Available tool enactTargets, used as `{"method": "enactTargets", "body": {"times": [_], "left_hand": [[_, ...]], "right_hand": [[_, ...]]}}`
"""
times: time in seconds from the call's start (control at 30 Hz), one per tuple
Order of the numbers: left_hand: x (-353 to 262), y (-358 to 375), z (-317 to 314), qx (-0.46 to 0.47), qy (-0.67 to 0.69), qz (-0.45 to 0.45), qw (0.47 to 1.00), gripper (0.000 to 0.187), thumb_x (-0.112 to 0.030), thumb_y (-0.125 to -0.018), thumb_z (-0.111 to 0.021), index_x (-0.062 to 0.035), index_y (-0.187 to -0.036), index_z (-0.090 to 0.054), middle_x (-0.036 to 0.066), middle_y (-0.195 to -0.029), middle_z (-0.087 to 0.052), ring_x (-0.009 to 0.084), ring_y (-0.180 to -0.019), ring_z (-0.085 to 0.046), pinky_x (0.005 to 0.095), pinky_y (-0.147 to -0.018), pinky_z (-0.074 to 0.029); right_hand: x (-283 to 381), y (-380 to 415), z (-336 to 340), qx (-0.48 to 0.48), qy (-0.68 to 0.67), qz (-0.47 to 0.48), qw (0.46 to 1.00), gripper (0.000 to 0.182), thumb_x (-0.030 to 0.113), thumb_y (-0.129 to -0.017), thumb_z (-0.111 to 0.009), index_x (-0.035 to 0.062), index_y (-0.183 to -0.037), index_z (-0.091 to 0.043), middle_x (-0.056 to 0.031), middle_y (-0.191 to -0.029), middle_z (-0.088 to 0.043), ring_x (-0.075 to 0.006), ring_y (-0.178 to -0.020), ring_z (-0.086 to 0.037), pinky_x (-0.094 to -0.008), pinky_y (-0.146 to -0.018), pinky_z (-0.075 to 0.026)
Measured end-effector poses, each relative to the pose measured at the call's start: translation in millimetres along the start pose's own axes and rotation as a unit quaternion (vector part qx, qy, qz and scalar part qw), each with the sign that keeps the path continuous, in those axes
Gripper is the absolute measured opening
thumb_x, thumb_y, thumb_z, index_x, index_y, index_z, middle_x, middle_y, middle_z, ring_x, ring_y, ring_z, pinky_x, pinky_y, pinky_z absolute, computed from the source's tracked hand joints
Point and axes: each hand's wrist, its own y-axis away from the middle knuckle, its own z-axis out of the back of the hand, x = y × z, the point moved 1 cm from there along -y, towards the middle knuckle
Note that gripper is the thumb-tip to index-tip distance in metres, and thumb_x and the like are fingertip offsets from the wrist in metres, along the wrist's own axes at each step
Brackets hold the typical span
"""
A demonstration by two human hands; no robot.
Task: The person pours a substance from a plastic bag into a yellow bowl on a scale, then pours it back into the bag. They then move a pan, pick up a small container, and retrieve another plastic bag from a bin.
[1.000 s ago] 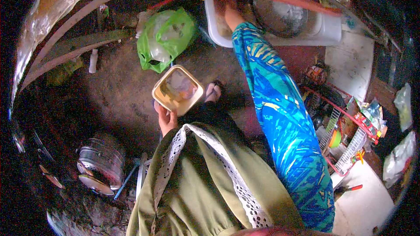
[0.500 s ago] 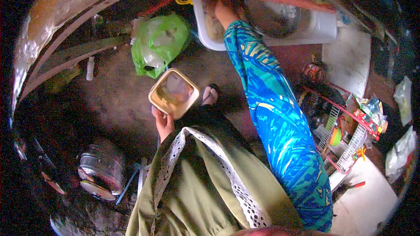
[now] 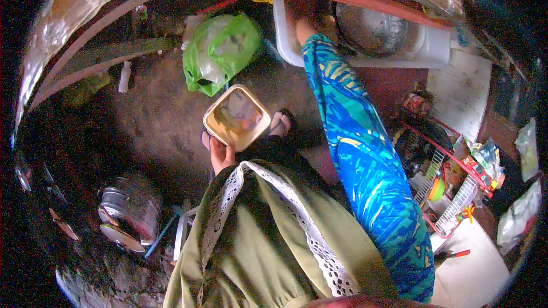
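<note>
My left hand (image 3: pixel 220 154) grips the near side of a square, cream-coloured plastic container (image 3: pixel 216 118). The container is tilted so that I look into it, and something pale or clear lies at its bottom. My right arm, in a blue patterned sleeve, stretches forward to a white plastic tub (image 3: pixel 291 48). Only the wrist end of my right hand (image 3: pixel 306 29) shows; its fingers are hidden in the dark inside the tub. To the right of that hand, a round metal pot (image 3: pixel 377 28) sits in the same tub.
A green plastic bag (image 3: pixel 222 51) hangs or lies left of the tub. A red-framed wire rack (image 3: pixel 456 199) with packets stands at right. A large metal pot (image 3: pixel 128 208) is at lower left. A red-handled knife (image 3: pixel 456 254) rests on a white surface (image 3: pixel 476 276).
The view has shifted slightly, so most things appear moved a little. My right hand has sunk deeper into the tub. My left hand still holds the container.
</note>
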Motion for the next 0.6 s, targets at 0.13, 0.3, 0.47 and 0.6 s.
{"method": "enactTargets", "body": {"times": [0.13, 0.3, 0.47, 0.6], "left_hand": [[24.5, -0.4, 26.5, 0.002, -0.031, 0.025, 0.999, 0.037, 0.001, -0.083, -0.052, -0.0008, -0.118, -0.04, 0.011, -0.114, -0.052, 0.0173, -0.103, -0.048, 0.0293, -0.088, -0.038], [28.5, -1.8, 41.6, 0.022, -0.037, 0.058, 0.997, 0.043, 0.001, -0.085, -0.05, -0.0005, -0.125, -0.035, 0.012, -0.117, -0.05, 0.0171, -0.104, -0.049, 0.0277, -0.087, -0.039], [35.3, 11.9, 50.1, 0.0, -0.039, 0.078, 0.996, 0.043, 0.001, -0.085, -0.05, -0.0001, -0.125, -0.035, 0.011, -0.115, -0.05, 0.0172, -0.103, -0.049, 0.0273, -0.088, -0.039], [42.5, 17.6, 58.2, 0.003, -0.014, 0.051, 0.999, 0.043, 0.001, -0.084, -0.05, -0.0003, -0.124, -0.036, 0.01, -0.114, -0.05, 0.0174, -0.105, -0.047, 0.0272, -0.089, -0.038]], "right_hand": [[-10.6, 1.8, 24.3, 0.076, -0.182, -0.093, 0.976, 0.039, 0.028, -0.076, -0.065, 0.0036, -0.104, -0.053, -0.0153, -0.096, -0.058, -0.0274, -0.091, -0.057, -0.0408, -0.077, -0.048], [51.0, 32.3, 61.2, -0.112, 0.28, 0.375, 0.876, 0.038, 0.016, -0.068, -0.069, 0.0029, -0.101, -0.056, -0.0173, -0.085, -0.063, -0.0357, -0.084, -0.059, -0.0437, -0.075, -0.047], [60.1, 57.4, 84.5, 0.001, 0.15, 0.188, 0.971, 0.039, 0.016, -0.066, -0.069, 0.0038, -0.101, -0.057, -0.0192, -0.087, -0.062, -0.0342, -0.083, -0.06, -0.0397, -0.074, -0.048], [82.1, 76.5, 110.9, 0.002, 0.126, 0.145, 0.981, 0.034, 0.018, -0.067, -0.068, 0.0059, -0.098, -0.059, -0.0154, -0.081, -0.064, -0.0331, -0.074, -0.062, -0.0388, -0.067, -0.05]]}}
